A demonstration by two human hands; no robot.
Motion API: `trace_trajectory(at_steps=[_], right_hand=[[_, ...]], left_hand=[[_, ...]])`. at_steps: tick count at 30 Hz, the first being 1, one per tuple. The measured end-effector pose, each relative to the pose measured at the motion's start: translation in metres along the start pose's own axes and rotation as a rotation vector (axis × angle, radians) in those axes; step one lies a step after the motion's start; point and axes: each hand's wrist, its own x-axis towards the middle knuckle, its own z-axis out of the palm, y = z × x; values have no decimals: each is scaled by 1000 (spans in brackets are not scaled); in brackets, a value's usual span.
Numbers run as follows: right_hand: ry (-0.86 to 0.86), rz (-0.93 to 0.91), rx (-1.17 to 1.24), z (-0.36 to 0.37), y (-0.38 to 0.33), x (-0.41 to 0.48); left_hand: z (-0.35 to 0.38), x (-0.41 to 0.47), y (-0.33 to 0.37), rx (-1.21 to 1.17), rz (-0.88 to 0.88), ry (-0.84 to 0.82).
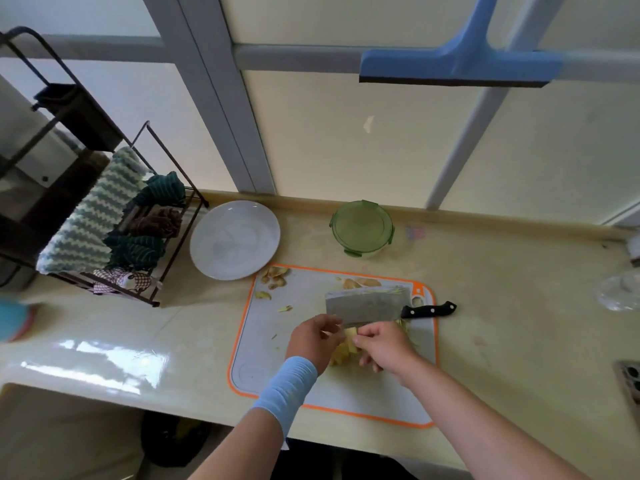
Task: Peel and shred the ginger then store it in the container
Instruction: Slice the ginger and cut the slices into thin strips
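While left hand (311, 344) and right hand (384, 344) pinch ginger (349, 336), orange-rimmed board (381, 393), cream counter (502, 323), window (346, 140)

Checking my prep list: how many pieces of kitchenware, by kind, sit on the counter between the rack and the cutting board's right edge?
Plate: 1
Lidded container: 1
Cutting board: 1
Cleaver: 1
Total: 4
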Motion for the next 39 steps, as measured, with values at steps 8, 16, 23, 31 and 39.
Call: trace_trajectory(at_steps=[8, 16, 23, 31, 39], right_hand=[[41, 39, -39, 6, 19, 11], [141, -133, -462, 13, 25, 21], [135, -103, -413, 16, 27, 18], [106, -280, -720, 15, 15, 13], [28, -540, -899, 63, -19, 12]], left_hand=[[13, 4, -16, 616, 181, -101], [16, 5, -19, 602, 193, -64], [17, 9, -24, 596, 197, -50], [-17, 14, -34, 347, 213, 47], [-67, 11, -69, 486, 106, -5]])
